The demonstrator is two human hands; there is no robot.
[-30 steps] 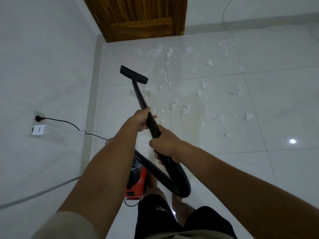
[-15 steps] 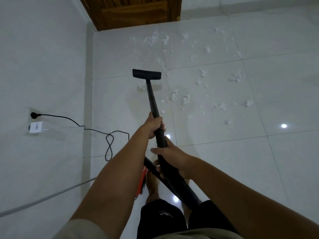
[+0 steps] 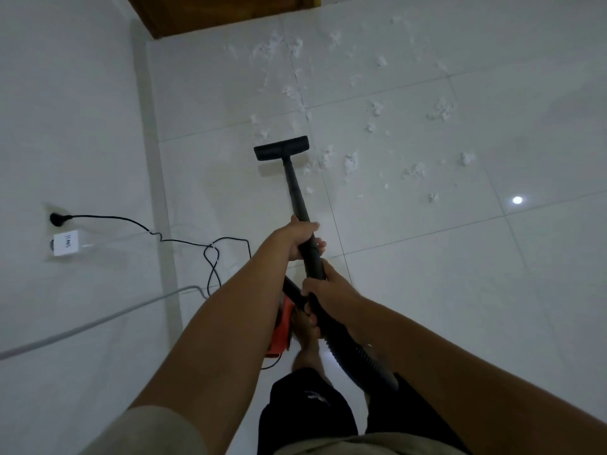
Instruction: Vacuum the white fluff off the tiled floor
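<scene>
1 tiled floor (image 3: pixel 460 290) extends on all sides of the grip. White fluff (image 3: pixel 350 162) lies scattered on it ahead of the grip, mostly to the right. The black wand (image 3: pixel 295 192) runs forward from the grip to the nozzle (image 3: pixel 281 148), which rests just left of the nearest clumps. The left hand (image 3: pixel 300 236) wraps the wand; the right hand (image 3: pixel 323 287) wraps it directly behind, at the hose (image 3: pixel 358 354).

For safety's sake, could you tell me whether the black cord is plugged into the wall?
Plugged in: the cord's black plug sits in the wall socket.
</scene>
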